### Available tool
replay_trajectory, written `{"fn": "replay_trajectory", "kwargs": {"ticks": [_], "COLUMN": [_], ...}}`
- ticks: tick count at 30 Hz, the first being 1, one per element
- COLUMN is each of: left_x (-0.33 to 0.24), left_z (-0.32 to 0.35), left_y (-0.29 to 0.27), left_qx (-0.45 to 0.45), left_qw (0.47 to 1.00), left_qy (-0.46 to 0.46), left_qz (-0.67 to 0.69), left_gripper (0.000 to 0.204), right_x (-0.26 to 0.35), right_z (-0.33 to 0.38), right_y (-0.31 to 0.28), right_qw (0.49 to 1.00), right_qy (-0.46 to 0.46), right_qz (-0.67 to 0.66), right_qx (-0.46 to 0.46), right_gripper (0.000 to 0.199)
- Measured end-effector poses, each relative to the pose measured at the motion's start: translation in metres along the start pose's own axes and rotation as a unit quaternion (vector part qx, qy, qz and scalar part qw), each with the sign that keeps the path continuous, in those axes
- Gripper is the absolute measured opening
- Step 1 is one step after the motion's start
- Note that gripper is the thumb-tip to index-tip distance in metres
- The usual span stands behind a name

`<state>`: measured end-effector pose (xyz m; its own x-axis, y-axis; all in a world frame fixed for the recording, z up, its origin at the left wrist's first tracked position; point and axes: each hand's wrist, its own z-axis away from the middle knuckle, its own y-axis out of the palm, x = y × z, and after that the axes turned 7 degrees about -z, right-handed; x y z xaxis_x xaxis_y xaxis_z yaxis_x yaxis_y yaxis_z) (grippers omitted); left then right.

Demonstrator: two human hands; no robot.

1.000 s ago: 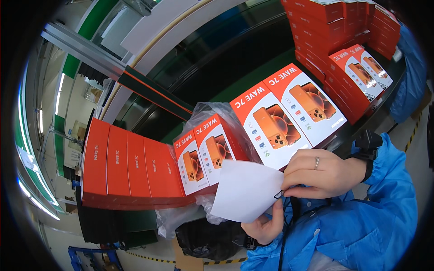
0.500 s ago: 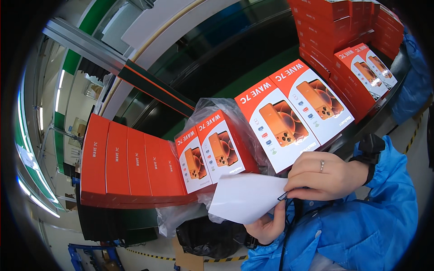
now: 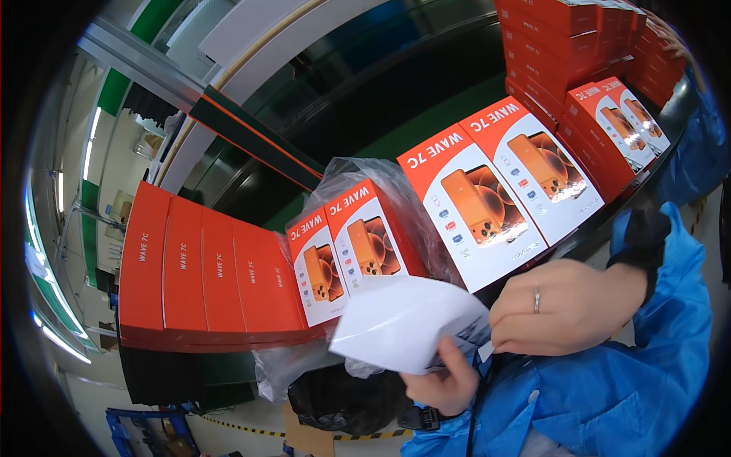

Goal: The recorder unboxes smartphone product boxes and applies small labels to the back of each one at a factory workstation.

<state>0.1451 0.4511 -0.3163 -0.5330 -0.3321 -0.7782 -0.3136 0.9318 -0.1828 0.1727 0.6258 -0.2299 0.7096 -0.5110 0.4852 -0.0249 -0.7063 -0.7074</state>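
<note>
**Both hands gripping a white sheet**

Left hand (image 3: 445, 385) is pinching the sheet (image 3: 407, 324) from below, thumb on top; right hand (image 3: 567, 305), ring on one finger, is closing over its right edge, likely steadying it. Sheet is hanging in front of the chest, just below two boxes (image 3: 346, 247) sitting in a clear bag (image 3: 381, 179). Two bigger-looking boxes (image 3: 499, 186) are lying flat beside them on the tabletop (image 3: 609, 221). Red box stacks (image 3: 205, 278) are lining left and far right, packed tight.

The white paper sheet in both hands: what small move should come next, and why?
Probably lower the white paper sheet toward the two plastic-wrapped boxes. The left hand pinches its lower edge, the right hand its right end, and it already hangs just in front of them.
</note>
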Motion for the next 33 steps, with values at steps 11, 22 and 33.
{"fn": "replay_trajectory", "kwargs": {"ticks": [11,22,33], "left_x": [0.024,0.026,0.016], "left_z": [-0.004,-0.005,-0.003], "left_y": [-0.017,-0.015,-0.007], "left_qx": [0.003,0.012,-0.041], "left_qw": [0.998,0.997,0.987], "left_qy": [-0.042,-0.065,-0.076], "left_qz": [0.040,0.045,0.135], "left_gripper": [0.051,0.059,0.057], "right_x": [-0.050,-0.054,-0.057], "right_z": [-0.047,-0.045,-0.032], "right_y": [-0.039,-0.034,-0.023], "right_qw": [0.890,0.895,0.982], "right_qy": [0.364,0.361,0.184], "right_qz": [-0.219,-0.216,-0.008], "right_qx": [0.164,0.149,0.046], "right_gripper": [0.018,0.016,0.030]}}
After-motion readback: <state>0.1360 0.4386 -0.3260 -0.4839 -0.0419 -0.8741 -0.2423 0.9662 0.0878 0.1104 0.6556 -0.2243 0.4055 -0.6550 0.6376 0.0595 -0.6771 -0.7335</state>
